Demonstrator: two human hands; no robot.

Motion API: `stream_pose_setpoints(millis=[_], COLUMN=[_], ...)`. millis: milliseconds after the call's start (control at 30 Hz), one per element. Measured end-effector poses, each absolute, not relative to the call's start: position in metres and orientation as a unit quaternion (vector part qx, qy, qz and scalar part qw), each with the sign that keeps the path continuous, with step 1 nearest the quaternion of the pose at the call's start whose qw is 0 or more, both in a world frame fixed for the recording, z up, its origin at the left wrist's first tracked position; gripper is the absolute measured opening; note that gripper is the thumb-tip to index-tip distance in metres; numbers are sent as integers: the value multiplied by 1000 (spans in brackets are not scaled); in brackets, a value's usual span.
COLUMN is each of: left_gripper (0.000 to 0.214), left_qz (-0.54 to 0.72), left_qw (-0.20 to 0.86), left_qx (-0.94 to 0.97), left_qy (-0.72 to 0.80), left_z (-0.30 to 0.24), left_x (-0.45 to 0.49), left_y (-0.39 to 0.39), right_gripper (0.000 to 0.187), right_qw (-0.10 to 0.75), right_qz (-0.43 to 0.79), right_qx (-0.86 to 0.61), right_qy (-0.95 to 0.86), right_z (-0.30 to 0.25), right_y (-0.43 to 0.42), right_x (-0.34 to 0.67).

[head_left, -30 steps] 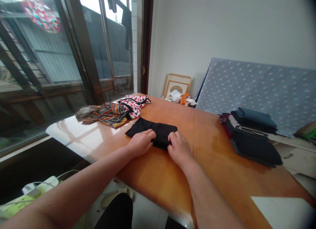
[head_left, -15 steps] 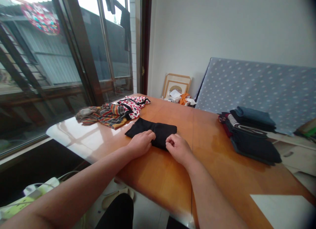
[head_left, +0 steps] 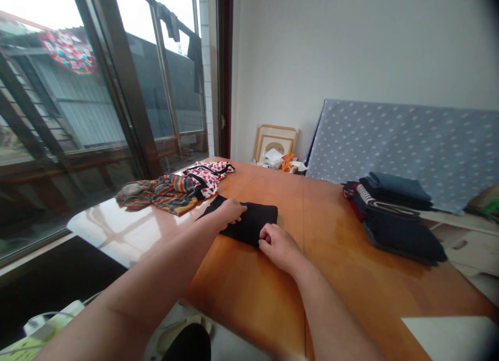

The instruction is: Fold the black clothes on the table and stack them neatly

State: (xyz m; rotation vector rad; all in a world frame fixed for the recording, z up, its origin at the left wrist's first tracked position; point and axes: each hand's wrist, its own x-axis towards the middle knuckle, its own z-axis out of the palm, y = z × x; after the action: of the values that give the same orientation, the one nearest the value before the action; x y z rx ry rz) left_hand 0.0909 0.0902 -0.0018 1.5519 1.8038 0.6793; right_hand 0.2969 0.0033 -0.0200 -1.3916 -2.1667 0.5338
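Observation:
A folded black garment [head_left: 253,223] lies on the wooden table in front of me, its left end hidden partly by my forearm. My left hand [head_left: 231,211] reaches across the top of it, fingers drawn together in a pinch on the cloth near its middle. At the near right corner, my right hand [head_left: 278,244] has its fingers curled, with thumb and forefinger closed on the edge. The garment's right end is squared off, while a pointed part sticks out beyond my left wrist.
On the table's far left lie a striped garment [head_left: 167,192] and a white-and-red patterned one [head_left: 208,176]. A stack of folded clothes [head_left: 397,215] stands at the right. A white sheet [head_left: 448,335] lies near the front right edge. Windows [head_left: 156,91] border the left side.
My left hand has moved from the near edge of the black garment to farther over its top. The right hand stays at the near right corner. The view has tilted up slightly.

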Motion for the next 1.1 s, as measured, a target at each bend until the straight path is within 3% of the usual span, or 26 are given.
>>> stream_pose_setpoints(millis=[100,300,533,667,767,933,1100], left_gripper=[29,18,45,53,53,40,58], left_qz=[249,254,249,127,152,270,181], left_qw=[326,240,62,94,105,4,38], left_qx=[574,609,730,812,807,688,560], left_qy=[709,712,634,561,560,673,808], left_z=[1,-3,-14,-26,-24,-3,0], left_x=[106,114,116,114,105,59,4], left_y=[110,117,80,68,69,77,86], right_gripper=[7,6,7,5,4,4,6], right_qw=[251,249,255,256,257,266,260], right_qz=[195,189,180,183,190,192,197], right_qx=[-514,-513,-518,-522,-519,-509,-520], right_qy=[-796,-799,-797,-793,-792,-796,-790], right_z=[-20,-19,-19,-18,-18,-20,-19], right_y=[3,3,3,1,1,3,4], right_x=[297,296,296,296,296,297,297])
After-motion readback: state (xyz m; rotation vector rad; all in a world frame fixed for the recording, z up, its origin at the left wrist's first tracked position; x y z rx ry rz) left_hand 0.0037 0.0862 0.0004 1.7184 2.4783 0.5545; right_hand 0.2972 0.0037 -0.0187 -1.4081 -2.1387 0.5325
